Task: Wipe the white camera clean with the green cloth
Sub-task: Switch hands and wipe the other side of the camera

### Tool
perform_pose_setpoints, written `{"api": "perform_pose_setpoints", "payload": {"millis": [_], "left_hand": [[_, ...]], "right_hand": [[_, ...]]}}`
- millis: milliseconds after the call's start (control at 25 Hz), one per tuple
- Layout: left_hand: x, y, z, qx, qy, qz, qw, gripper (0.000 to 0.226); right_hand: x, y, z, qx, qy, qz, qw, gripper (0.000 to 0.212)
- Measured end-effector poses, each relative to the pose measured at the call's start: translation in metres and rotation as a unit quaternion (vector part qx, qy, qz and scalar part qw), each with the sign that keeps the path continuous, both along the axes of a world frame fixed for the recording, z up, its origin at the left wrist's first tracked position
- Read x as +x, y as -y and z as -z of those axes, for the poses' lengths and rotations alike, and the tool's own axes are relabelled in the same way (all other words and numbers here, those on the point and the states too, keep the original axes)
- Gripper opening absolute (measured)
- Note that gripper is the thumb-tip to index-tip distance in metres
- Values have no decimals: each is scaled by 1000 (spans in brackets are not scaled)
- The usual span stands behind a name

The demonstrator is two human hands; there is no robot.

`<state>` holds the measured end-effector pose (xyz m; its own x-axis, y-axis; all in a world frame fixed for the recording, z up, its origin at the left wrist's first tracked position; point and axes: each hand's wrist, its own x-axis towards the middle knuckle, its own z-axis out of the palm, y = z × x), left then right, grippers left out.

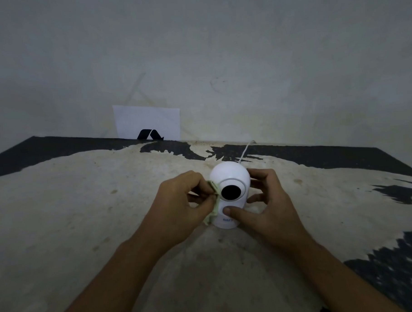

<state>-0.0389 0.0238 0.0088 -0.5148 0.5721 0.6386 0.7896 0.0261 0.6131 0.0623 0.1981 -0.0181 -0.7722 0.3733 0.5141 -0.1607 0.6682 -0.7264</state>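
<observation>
Camera point(230, 178): smooth white dome, upright | left hand point(178, 204) pinches crumpled green cloth point(214, 202), apparently touching its side | right hand point(268, 207) grips body.

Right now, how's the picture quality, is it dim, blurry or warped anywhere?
Head view: dim, flat light with a soft shadow under the white camera; the wide lens bows the table edge; the left hand with the green cloth and the right hand look slightly soft; the camera's small blue logo is too blurred to read; no glare.
</observation>
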Motion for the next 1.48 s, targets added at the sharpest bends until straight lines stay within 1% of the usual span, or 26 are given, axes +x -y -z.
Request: {"api": "perform_pose_setpoints", "payload": {"millis": [40, 160, 200, 320, 360, 400, 520, 560, 600, 720, 760, 880, 920, 960, 1080, 1120, 1160, 1280, 1320, 1360, 1440, 1480], "left_hand": [[0, 0, 0, 2, -10, 2, 1000, 7], [1, -4, 1, 49, -43, -2, 998, 6], [0, -4, 2, 45, -42, 0, 998, 5], [-4, -1, 7, -26, 6, 25, 999, 9], [-4, -1, 9, -35, 21, 26, 999, 10], [-4, -2, 11, -26, 33, 22, 999, 9], [-2, -7, 11, 56, 65, 3, 996, 8], [-2, -7, 11, 67, 68, 4, 995, 8], [-4, -6, 12, 62, 69, 8, 996, 8], [-9, -1, 11, -7, 100, 37, 994, 9], [-9, -1, 9, -3, 109, 42, 993, 9], [-10, -2, 4, 80, 117, 38, 989, 12], [-11, -3, 4, 80, 113, 34, 990, 13], [-11, -2, 5, 59, 114, 28, 991, 13], [-15, 2, 14, -61, 123, 4, 991, 17], [-14, 3, 15, -85, 120, 1, 989, 17], [-13, 2, 14, -82, 119, 0, 990, 17], [-12, -2, 7, 43, 150, -9, 988, 14], [-12, -3, 7, 55, 152, -13, 987, 14], [-13, -3, 9, 29, 144, -17, 989, 14], [-11, -2, 13, -74, 119, -27, 990, 14], [-11, -2, 15, -90, 112, -33, 989, 13]], "right_hand": [[-1, 0, 0, 0, 1, -1, 1000, 75], [-1, 1, -1, -2, 3, 2, 1000, 75], [-1, 1, -1, -3, 3, 2, 1000, 74], [0, 1, 0, 1, -1, -1, 1000, 75], [0, 1, 0, 1, 0, -1, 1000, 75], [-1, 1, 0, 0, 0, -1, 1000, 75], [-2, 1, -2, -1, 4, 1, 1000, 75], [-2, 1, -2, -3, 4, 2, 1000, 75], [-2, 1, -1, -4, 5, 2, 1000, 74], [-1, 1, 0, -7, 6, 3, 1000, 74], [-1, 2, 1, -7, 6, 3, 1000, 74], [-2, 3, 1, -8, 9, 2, 1000, 74], [-2, 3, 0, -10, 9, 3, 1000, 74], [-2, 4, 0, -12, 7, 1, 1000, 75], [0, 4, -2, -9, 4, -2, 1000, 76], [1, 4, -2, -7, 5, 0, 1000, 75], [1, 5, -3, -6, 7, 2, 1000, 74], [0, 6, -3, 0, 10, 8, 1000, 76], [-1, 6, -2, 2, 10, 9, 1000, 77], [-1, 5, -1, 3, 11, 10, 1000, 77], [-1, 5, -1, 3, 14, 12, 1000, 77], [-1, 5, -1, 2, 15, 14, 1000, 77]]}}
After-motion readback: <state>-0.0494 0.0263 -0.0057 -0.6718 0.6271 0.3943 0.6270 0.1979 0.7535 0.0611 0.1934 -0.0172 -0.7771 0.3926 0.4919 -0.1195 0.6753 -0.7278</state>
